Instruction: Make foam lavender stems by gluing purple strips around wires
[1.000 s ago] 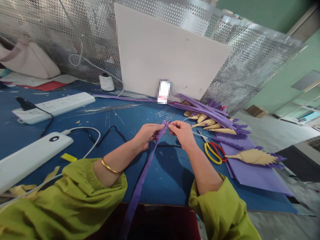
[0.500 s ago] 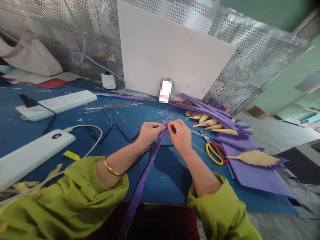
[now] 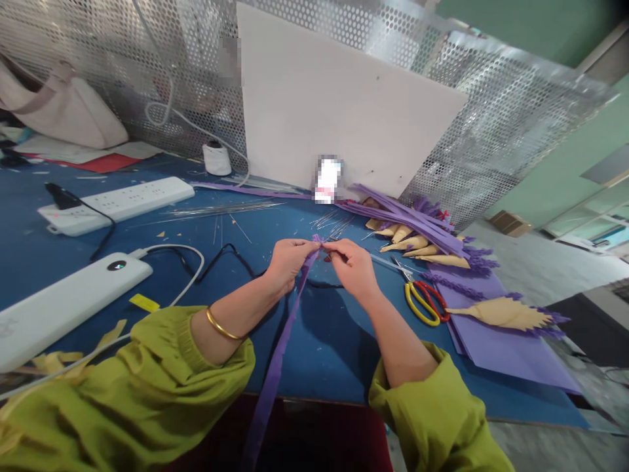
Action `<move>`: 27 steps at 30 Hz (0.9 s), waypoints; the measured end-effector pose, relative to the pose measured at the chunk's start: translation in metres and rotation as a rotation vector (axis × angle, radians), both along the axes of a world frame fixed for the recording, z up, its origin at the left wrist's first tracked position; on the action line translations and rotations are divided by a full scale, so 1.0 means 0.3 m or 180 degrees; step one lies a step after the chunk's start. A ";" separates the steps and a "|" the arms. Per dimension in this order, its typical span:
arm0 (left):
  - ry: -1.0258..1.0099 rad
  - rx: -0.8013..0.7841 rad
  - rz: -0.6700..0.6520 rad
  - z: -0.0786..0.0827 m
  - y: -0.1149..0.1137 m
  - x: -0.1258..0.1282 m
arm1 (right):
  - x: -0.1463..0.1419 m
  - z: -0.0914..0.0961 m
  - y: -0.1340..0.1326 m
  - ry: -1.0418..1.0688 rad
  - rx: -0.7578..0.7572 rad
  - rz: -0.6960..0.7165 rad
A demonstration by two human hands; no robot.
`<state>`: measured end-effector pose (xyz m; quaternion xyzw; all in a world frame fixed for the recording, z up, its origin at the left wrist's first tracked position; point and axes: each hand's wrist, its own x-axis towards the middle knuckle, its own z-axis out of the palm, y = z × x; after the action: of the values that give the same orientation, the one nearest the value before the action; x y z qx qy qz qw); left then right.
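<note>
My left hand [image 3: 291, 263] pinches the upper end of a long purple paper strip [image 3: 282, 344], which hangs down past the table's front edge. Close against it, my right hand [image 3: 352, 267] is closed at the same bunched purple end, thumb and forefinger pressed together. A thin pale stem seems to run from behind my right hand toward the right; what the fingertips hold exactly is partly hidden. Scissors [image 3: 423, 303] with yellow and red handles lie to the right of my right hand. Beyond the hands lie several thin wires [image 3: 339, 226].
Purple flower stems with tan wrapping [image 3: 417, 246] and purple sheets [image 3: 511, 347] lie at the right. A phone [image 3: 327, 180] leans on a white board [image 3: 344, 92]. At left are a power strip [image 3: 122, 202], a power bank [image 3: 73, 305], cables and a thread spool [image 3: 216, 159].
Both hands have shifted slightly left, with the purple strip's end between them. My right hand's fingers now lie flatter, and the view has turned a little.
</note>
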<state>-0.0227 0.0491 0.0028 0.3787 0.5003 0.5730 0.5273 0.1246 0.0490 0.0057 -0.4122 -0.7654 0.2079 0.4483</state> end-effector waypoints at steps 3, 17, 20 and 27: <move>0.0077 0.0035 0.0010 -0.001 0.007 -0.004 | 0.006 0.004 0.018 0.0658 -0.0877 0.0186; 0.0152 0.0005 -0.0169 0.016 0.007 -0.015 | -0.003 0.016 0.016 0.0946 -0.1291 0.0219; 0.0052 0.0006 -0.0220 0.028 0.006 -0.019 | -0.002 0.015 0.016 0.0836 -0.1119 0.0159; -0.0108 -0.0101 -0.0198 0.023 0.011 -0.017 | -0.001 -0.008 0.021 0.0501 -0.0923 0.0133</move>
<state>-0.0278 0.0524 0.0098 0.3759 0.4883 0.5546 0.5592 0.1242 0.0552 0.0033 -0.4390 -0.6983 0.3572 0.4383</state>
